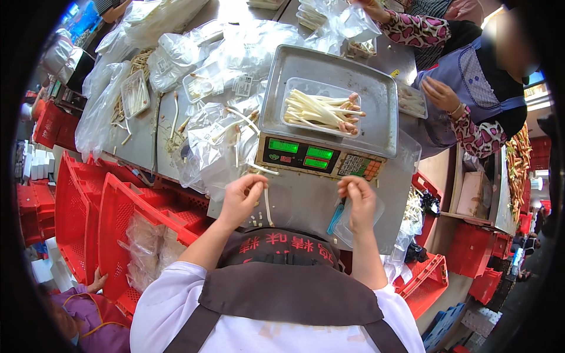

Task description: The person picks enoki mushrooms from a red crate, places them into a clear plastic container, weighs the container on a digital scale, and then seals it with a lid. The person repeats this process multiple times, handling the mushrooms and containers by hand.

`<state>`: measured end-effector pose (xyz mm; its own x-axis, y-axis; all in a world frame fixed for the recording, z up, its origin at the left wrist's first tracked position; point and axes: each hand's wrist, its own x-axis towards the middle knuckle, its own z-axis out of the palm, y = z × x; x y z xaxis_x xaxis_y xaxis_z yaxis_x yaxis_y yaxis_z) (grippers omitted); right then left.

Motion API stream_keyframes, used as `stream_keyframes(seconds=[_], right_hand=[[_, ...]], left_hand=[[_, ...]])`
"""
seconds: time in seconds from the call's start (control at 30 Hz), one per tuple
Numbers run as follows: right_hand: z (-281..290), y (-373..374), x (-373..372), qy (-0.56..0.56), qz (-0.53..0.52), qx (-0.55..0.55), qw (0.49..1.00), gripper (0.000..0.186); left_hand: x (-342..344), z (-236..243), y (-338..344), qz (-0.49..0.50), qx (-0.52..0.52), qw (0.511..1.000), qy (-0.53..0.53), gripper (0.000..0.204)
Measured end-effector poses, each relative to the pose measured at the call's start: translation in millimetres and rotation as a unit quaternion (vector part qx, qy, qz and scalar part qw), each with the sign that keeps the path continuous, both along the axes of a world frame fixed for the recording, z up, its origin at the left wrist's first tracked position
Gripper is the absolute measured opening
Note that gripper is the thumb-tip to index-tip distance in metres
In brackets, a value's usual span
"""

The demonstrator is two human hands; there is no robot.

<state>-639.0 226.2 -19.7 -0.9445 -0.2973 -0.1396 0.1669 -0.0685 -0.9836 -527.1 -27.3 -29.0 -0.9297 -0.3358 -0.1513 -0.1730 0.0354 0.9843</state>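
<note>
A clear plastic tray [286,122] full of pale, pink-tipped shoots [321,112] sits on the metal pan of a digital scale [271,76]. Just below the scale's left corner is my left hand [240,199], its fingers curled and thumb against them. A loose pale stalk [263,169] lies right beyond its fingertips, and another stalk [269,207] is beside it. My right hand [359,201] hovers near the keypad, fingers bent together. Whether either hand pinches anything small is hidden. Near the right hand lie a blue-handled knife [336,217] and a clear lid [368,217].
Plastic bags [226,56], packed trays [136,94] and loose stalks cover the table's left side. Red crates [112,235] stand at lower left, another red crate [425,285] at lower right. A co-worker's hand [441,94] is right of the scale; another person crouches at lower left.
</note>
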Motion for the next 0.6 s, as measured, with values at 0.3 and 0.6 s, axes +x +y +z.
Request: stream_keyframes(seconds=[0.3,0.6], right_hand=[[58,-58,-112,0.484,-0.045,0.321,0.813,0.043],[61,-82,-118,0.450,0.083,0.479,0.749,0.042]], left_hand=[[-84,43,-14,0.020,-0.144,0.973,0.178,0.018],[-97,52,-19,-0.012,-0.163,0.971,0.177,0.017]])
